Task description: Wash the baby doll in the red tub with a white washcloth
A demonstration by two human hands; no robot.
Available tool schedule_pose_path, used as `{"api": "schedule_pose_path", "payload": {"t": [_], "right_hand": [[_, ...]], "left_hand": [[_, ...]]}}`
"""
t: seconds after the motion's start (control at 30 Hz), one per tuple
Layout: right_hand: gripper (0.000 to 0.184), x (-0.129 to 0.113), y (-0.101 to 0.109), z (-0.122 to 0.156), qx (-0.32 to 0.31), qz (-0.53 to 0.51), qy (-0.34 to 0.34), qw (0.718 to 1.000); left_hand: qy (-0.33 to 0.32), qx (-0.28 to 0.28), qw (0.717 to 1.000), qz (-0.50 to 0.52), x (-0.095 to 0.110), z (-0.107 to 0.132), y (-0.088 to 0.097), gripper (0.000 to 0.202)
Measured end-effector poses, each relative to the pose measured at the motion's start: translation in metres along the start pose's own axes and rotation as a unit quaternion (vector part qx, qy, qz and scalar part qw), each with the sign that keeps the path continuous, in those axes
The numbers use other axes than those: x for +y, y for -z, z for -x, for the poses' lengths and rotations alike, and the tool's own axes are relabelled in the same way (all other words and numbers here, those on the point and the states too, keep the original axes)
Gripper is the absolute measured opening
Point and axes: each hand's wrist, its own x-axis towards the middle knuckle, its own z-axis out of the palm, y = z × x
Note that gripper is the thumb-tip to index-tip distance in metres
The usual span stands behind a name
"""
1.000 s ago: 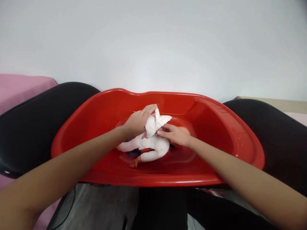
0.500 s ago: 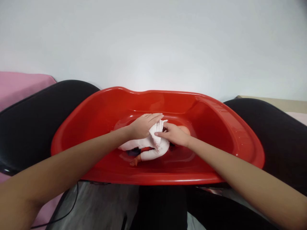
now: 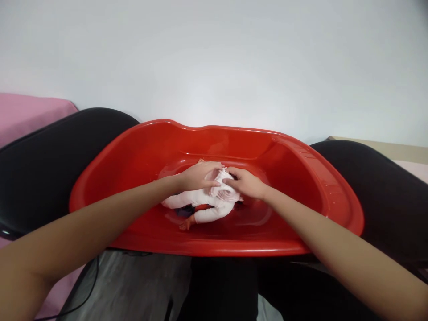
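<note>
A doll (image 3: 207, 214) dressed in white lies in a red baby bathtub (image 3: 334, 196). Its near arm reaches toward the tub's front, with a small bare hand (image 3: 187, 223) at the sleeve's end. My left hand (image 3: 200, 175) is closed on the left side of a bunched white cloth (image 3: 223, 183) over the doll's upper body. From the right, my right hand (image 3: 245, 182) grips the same cloth, thumb and fingers curled round its edge. Whether this cloth is part of the doll's clothing I cannot tell. The cloth and my right hand hide the doll's head.
Black seats (image 3: 60, 165) flank the tub on both sides. Pink fabric (image 3: 30, 109) covers a surface at the far left, and a pale wall (image 3: 214, 62) rises behind. Under the tub's front edge, a black cable (image 3: 90, 294) hangs at the left.
The cloth has gone from a raised, stretched fold to a lower bunch with a round rolled opening. My left thumb now shows on it, and my right fingers have shifted slightly.
</note>
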Motion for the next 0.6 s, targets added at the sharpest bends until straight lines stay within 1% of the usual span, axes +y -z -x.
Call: {"api": "schedule_pose_path", "payload": {"t": [0.07, 0.13, 0.17, 0.23, 0.27, 0.37, 0.5, 0.6], "right_hand": [[0.027, -0.001, 0.001, 0.001, -0.006, -0.019, 0.014, 1.0], [0.031, -0.001, 0.002, 0.001, -0.016, -0.027, 0.032, 0.999], [0.034, -0.001, 0.003, 0.001, -0.02, -0.023, 0.037, 0.999], [0.038, -0.001, 0.003, 0.001, -0.025, -0.007, 0.042, 0.999], [0.039, -0.001, 0.003, 0.001, -0.025, 0.001, 0.043, 0.999], [0.041, -0.001, 0.004, 0.002, -0.029, 0.014, 0.045, 0.998], [0.041, -0.005, 0.003, 0.003, -0.033, 0.048, 0.028, 0.998], [0.04, -0.007, 0.003, 0.004, -0.024, 0.061, 0.032, 0.997]], "left_hand": [[0.01, 0.01, 1.0, 0.011, -0.004, 0.0, 0.001, 0.05], [-0.017, 0.005, 1.0, -0.008, -0.007, 0.001, 0.003, 0.031], [-0.036, 0.0, 0.999, -0.019, -0.008, 0.001, 0.004, 0.025], [-0.057, 0.0, 0.998, -0.023, -0.007, 0.001, 0.007, 0.023], [-0.056, 0.006, 0.998, -0.016, -0.006, 0.001, 0.008, 0.023], [-0.023, 0.018, 0.999, 0.012, -0.002, 0.002, 0.012, 0.018], [0.026, -0.002, 1.0, 0.007, 0.0, 0.004, 0.014, 0.019], [0.047, -0.016, 0.999, -0.013, -0.001, 0.004, 0.014, 0.02]]}}
